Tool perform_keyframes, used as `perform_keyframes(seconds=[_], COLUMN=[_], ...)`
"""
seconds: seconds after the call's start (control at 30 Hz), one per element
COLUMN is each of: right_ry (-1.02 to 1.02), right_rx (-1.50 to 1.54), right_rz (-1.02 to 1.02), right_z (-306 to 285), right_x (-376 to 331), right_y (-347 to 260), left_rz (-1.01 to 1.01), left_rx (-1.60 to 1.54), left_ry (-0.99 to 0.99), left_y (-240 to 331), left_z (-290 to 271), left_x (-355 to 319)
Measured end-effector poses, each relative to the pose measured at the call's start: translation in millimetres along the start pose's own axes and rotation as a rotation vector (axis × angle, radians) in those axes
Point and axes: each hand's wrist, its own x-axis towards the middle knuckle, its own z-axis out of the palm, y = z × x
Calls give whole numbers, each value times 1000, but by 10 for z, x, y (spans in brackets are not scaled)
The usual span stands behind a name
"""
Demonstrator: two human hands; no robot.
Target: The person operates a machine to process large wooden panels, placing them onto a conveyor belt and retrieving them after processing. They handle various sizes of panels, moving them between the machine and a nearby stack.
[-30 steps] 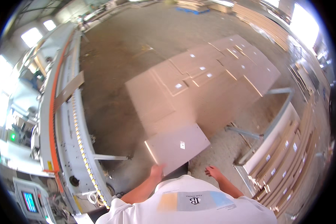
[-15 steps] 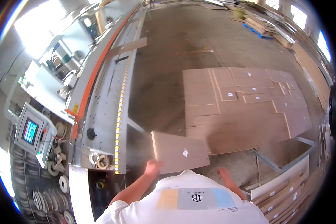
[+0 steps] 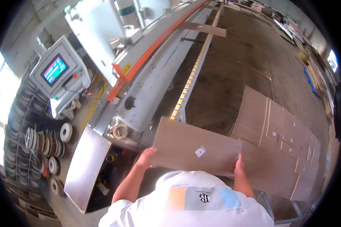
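Observation:
I hold a flat rectangular brown wood panel [image 3: 195, 145] with a small white sticker in front of my chest. My left hand [image 3: 146, 157] grips its near left corner. My right hand [image 3: 239, 165] grips its near right edge. The panel's far left corner lies close to the roller track [image 3: 189, 81] of a long grey machine with an orange stripe [image 3: 155, 41].
A control box with a lit screen [image 3: 57, 70] stands at the left, by a rack of edge-band rolls [image 3: 41, 140]. An open grey hatch [image 3: 88, 164] sits below the machine. More brown panels [image 3: 280, 140] lie on the concrete floor at the right.
My view has swung left from the floor panels to the machine. The panel in my hands has travelled with me and now sits next to the roller track.

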Motion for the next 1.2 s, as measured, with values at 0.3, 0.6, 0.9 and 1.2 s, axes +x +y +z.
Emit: perform_keyframes(seconds=[0.3,0.6,0.9,1.2], right_ry=[-273,-1013,-1042,-1260], right_rx=[133,-523,-847,-439], right_rz=[161,227,-51,211], right_z=[2023,3198,3405,3625], right_x=[-1057,-1794,-1638,-1845], right_y=[-332,-494,-698,-658], left_rz=[232,422,277,348], left_rx=[-596,-199,20,80], left_ry=[472,598,593,869], left_y=[267,462,302,-30], left_z=[-1089,-1406,-671,-998], left_x=[610,1013,873,1119])
